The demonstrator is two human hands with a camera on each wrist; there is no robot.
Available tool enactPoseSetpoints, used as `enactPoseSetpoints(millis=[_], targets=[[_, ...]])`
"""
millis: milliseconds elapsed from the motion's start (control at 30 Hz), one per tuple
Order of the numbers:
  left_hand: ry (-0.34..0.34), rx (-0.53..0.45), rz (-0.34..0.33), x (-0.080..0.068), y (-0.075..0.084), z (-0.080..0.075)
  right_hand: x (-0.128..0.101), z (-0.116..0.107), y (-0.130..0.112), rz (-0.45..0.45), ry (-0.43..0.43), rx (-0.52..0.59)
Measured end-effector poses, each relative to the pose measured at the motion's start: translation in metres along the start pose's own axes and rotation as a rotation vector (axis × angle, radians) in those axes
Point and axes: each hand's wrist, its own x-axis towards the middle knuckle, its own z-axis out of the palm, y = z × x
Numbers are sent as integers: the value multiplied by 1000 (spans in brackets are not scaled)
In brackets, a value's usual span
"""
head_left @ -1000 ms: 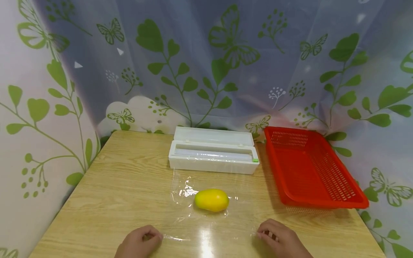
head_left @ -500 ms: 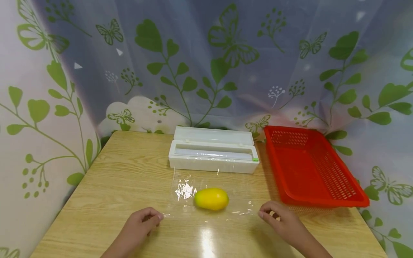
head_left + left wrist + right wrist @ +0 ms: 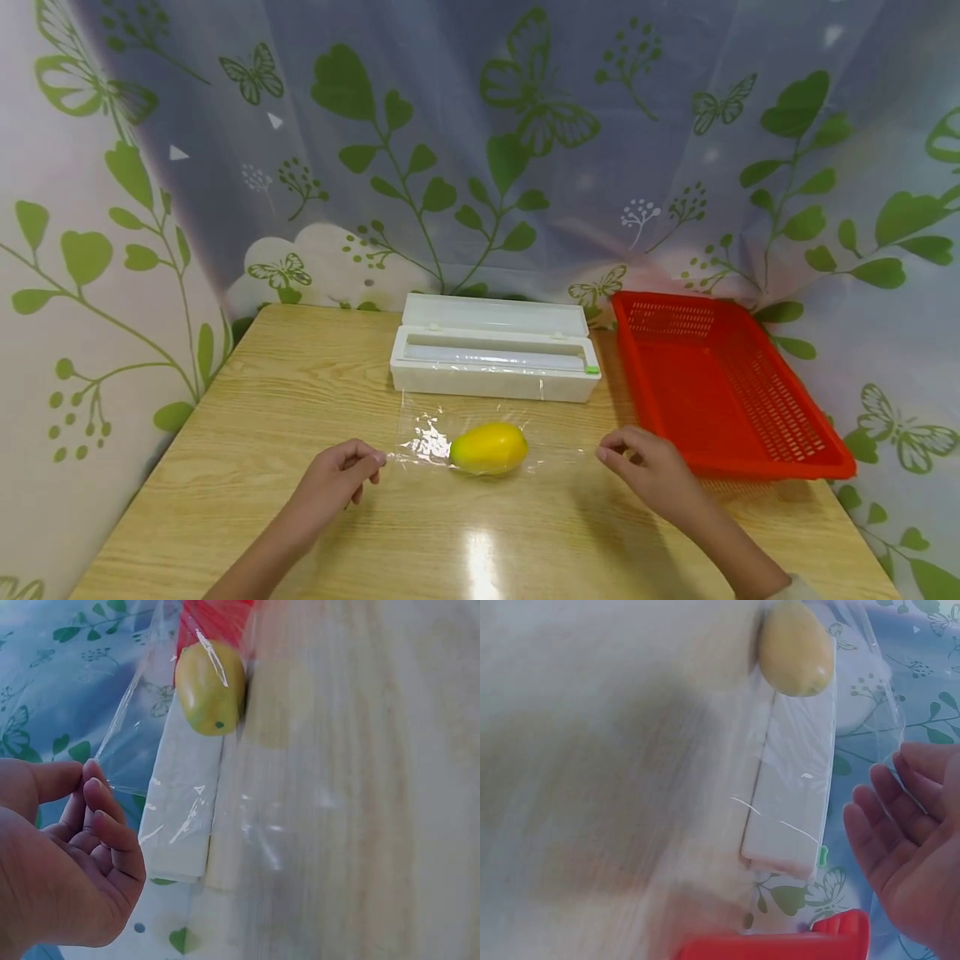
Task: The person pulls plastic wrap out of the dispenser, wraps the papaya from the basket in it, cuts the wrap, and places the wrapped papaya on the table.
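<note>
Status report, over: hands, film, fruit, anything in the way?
Left hand and right hand each pinching clear film. Yellow fruit between them, seen through film from left wrist. Red basket near right hand; no obstruction seen.

Passage was allowed over the table [image 3: 292, 383] left of the white box [image 3: 487, 383] and between the forearms [image 3: 266, 542]. Between the left hand [image 3: 339, 481] and right hand [image 3: 647, 464], the way was barred by clear film [image 3: 427, 440] and the yellow fruit [image 3: 491, 448]. The right side was hemmed by the red basket [image 3: 757, 468], the far side by patterned cloth [image 3: 592, 200].
</note>
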Motion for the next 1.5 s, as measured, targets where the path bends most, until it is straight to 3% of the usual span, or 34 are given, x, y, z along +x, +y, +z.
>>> enactPoseSetpoints(millis=[300,500,967,1500], targets=[[-11,-49,28,23,5,-1,22,1,-2,148,4,16],[-11,-80,29,41,4,-1,32,5,-3,219,11,-46],[30,-109,15,79,3,3,49,22,-2,220,147,-187],[74,-101,10,107,-4,9,63,43,15,211,170,-289]])
